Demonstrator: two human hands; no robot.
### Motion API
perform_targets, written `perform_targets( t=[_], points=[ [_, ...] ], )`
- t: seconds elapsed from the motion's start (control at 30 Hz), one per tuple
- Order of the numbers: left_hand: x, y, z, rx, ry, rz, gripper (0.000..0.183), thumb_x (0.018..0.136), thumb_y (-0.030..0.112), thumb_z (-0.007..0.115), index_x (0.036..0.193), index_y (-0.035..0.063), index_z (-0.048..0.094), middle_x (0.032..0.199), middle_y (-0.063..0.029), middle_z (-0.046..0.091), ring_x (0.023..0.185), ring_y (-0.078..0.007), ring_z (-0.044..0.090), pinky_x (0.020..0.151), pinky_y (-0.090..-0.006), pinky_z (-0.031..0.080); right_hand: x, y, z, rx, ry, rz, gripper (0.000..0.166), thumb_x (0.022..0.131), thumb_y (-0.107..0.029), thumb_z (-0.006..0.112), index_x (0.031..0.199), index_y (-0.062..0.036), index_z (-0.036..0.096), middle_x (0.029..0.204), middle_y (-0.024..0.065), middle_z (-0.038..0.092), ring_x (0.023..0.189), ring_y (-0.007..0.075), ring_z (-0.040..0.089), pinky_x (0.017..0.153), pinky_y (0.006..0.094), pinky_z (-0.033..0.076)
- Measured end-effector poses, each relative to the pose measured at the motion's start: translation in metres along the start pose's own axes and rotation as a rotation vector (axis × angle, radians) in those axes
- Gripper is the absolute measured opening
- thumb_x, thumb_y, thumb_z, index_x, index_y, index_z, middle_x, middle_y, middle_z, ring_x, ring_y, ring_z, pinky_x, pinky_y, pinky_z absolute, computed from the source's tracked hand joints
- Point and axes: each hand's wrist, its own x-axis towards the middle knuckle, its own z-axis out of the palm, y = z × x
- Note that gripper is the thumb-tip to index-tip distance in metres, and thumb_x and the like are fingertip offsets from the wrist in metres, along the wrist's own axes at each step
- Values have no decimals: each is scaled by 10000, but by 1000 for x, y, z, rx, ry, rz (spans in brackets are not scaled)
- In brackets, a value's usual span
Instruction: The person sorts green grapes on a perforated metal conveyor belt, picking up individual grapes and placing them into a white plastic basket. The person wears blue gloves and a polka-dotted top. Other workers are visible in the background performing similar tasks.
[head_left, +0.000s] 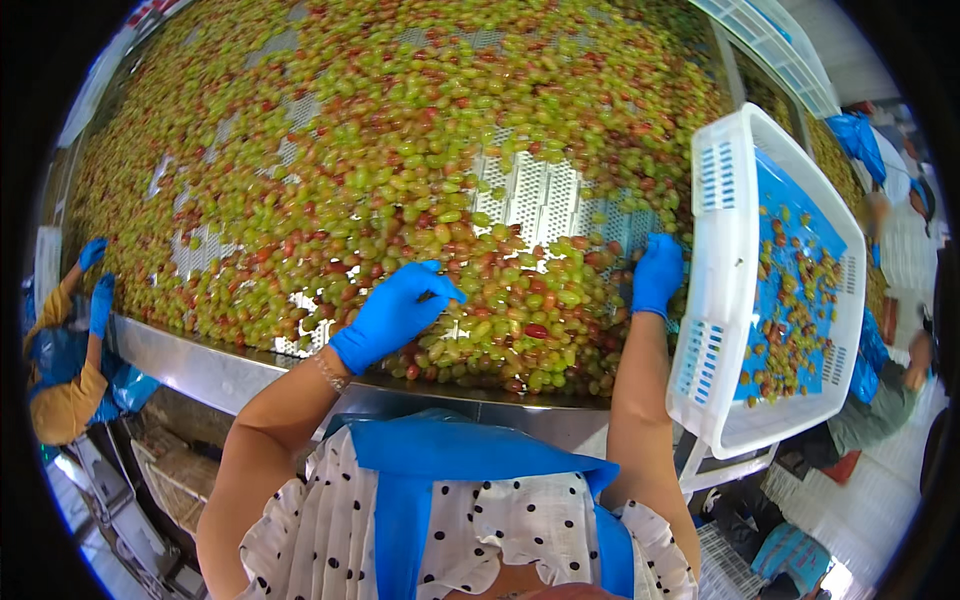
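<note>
Loose green and red grapes (390, 172) cover a perforated metal conveyor bed (544, 195), bare in patches. My left hand (397, 311), in a blue glove, hovers over or touches the grapes near the front edge. Its fingers are bent, and I cannot tell whether anything is between them. At the right, my right hand (660, 274), also blue-gloved, rests among the grapes beside the white plastic crate (709, 300). Its back faces me and hides what the fingers hold, if anything. Inside the crate, some grapes (799, 322) lie on a blue liner (780, 195).
The metal front rim (217, 367) of the conveyor runs before my blue apron (480, 450). A co-worker's gloved hand (101, 300) is at the left end. Another white crate (772, 45) stands at the far right. Beyond the near crate are other people, one in a green sleeve (877, 416).
</note>
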Motion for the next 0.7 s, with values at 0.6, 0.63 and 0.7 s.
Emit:
perform_targets(
  t=[0.6, 0.63, 0.7],
  points=[
    [-28, 11, 29, -649, -138, -235, 104, 948, 134, 573, 983, 37, 569, 893, -46, 592, 822, -131, 586, 755, -293, 484, -189, -206, -98, 269, -276, -548, 144, 952, -177, 582, 1069, -94, 574, 701, 125, 664, 587, 282, 646, 532, 379, 499],
    [-33, 8, 26, -575, -130, -244, 115, 945, 152, 574, 982, 43, 573, 884, -71, 609, 803, -157, 602, 742, -315, 494, -192, -209, -100, 119, -272, -615, 148, 942, -180, 594, 1063, -97, 577, 690, 125, 659, 581, 292, 639, 525, 386, 494],
    [-41, 1, 16, -428, -107, -263, 137, 940, 188, 575, 978, 56, 581, 865, -121, 644, 766, -211, 633, 716, -360, 514, -192, -223, -114, 390, -571, -372, 131, 968, -165, 562, 1037, -58, 593, 728, 117, 656, 593, 217, 644, 557, 343, 506]
  ],
)
